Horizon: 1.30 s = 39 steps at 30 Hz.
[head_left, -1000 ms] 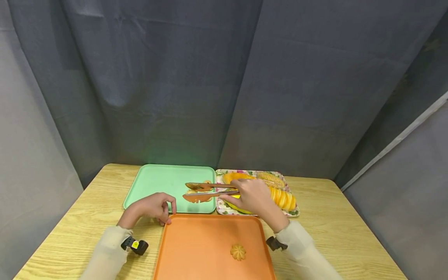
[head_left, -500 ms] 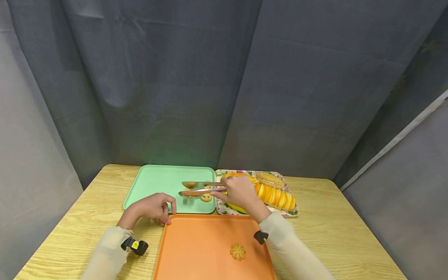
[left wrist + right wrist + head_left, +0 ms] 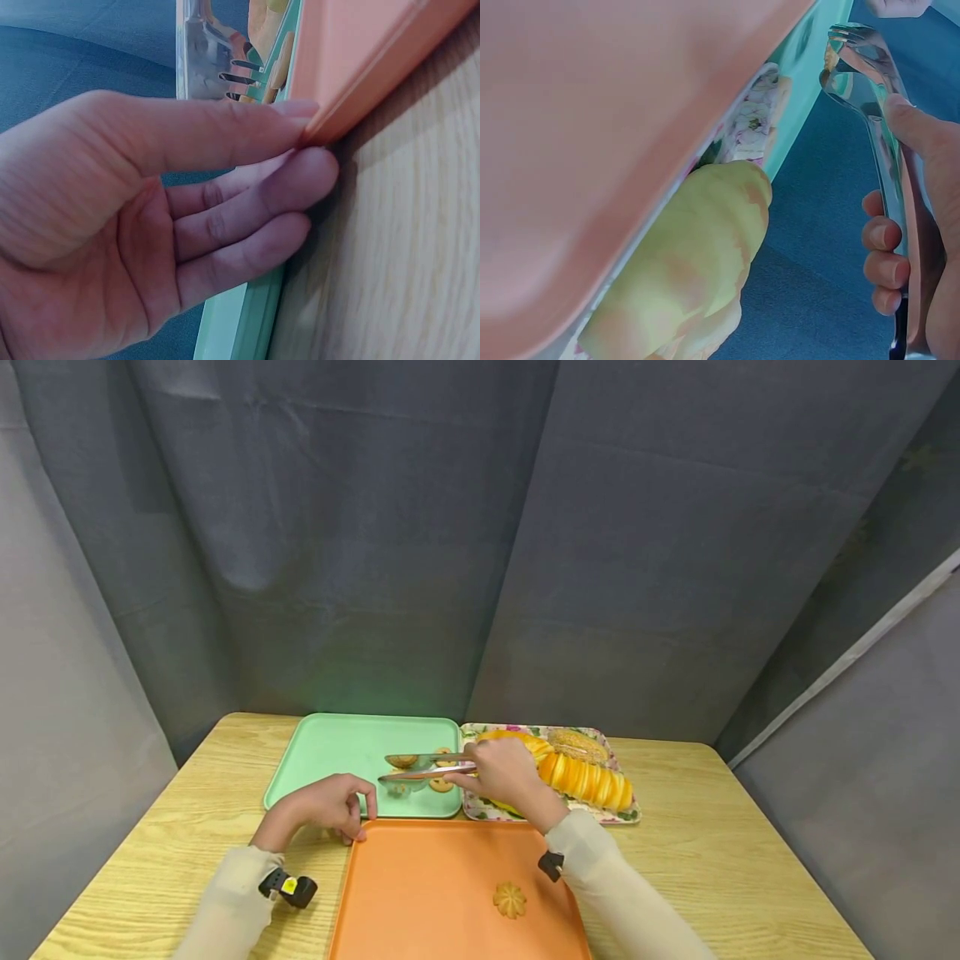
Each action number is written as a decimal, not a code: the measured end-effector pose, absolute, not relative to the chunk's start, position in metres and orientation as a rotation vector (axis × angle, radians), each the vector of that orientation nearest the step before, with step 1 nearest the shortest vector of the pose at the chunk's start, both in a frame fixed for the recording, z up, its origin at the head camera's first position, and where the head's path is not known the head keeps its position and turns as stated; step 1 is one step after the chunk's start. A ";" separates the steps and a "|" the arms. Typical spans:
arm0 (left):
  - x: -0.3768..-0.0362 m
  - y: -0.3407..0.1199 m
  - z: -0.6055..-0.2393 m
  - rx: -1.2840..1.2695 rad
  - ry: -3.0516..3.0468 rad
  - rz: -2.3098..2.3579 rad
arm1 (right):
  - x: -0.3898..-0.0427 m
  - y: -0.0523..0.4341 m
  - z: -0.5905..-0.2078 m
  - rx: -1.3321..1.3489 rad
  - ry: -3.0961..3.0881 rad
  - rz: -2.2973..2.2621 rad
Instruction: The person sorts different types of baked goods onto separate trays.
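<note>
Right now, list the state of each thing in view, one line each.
Tongs: held by the right hand, tips over the green tray.
Left hand: fingers on the orange tray corner.
Flower cookie: lying on the orange tray.
Floral tray: holds breads.

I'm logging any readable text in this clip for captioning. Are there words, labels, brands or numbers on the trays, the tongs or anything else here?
None can be read.
The orange tray, green tray and tongs bear no visible writing.
The floral tray shows only a flower pattern.
The yellow mark on the black wrist device is too small to read.
</note>
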<state>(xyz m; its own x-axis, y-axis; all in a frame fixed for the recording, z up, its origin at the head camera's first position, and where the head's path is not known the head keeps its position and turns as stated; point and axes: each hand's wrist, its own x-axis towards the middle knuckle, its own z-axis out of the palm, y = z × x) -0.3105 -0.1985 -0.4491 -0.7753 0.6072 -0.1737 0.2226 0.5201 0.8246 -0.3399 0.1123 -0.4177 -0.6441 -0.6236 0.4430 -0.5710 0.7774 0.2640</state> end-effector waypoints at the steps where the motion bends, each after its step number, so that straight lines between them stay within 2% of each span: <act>1: -0.311 -0.199 -0.449 0.677 2.321 1.164 | -0.340 0.112 -0.418 0.893 -2.454 -0.137; 13: -0.311 -0.198 -0.451 0.668 2.323 1.165 | -0.342 0.117 -0.420 0.874 -2.458 -0.135; 23: -0.310 -0.201 -0.452 0.687 2.321 1.166 | -0.338 0.144 -0.405 0.943 -2.358 -0.033; 31: -0.310 -0.204 -0.455 0.702 2.327 1.153 | -0.325 0.172 -0.390 0.990 -2.260 0.033; 39: -0.310 -0.202 -0.456 0.745 2.332 1.138 | -0.298 0.215 -0.387 1.031 -2.208 0.207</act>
<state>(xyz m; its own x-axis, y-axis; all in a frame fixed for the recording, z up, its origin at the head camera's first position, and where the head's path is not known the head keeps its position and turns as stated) -0.3105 -0.2020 -0.4556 -0.7591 0.6340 -0.1475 0.2738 0.5166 0.8113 -0.2977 0.2151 -0.3875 -0.4537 -0.6181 0.6420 -0.7268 0.6734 0.1348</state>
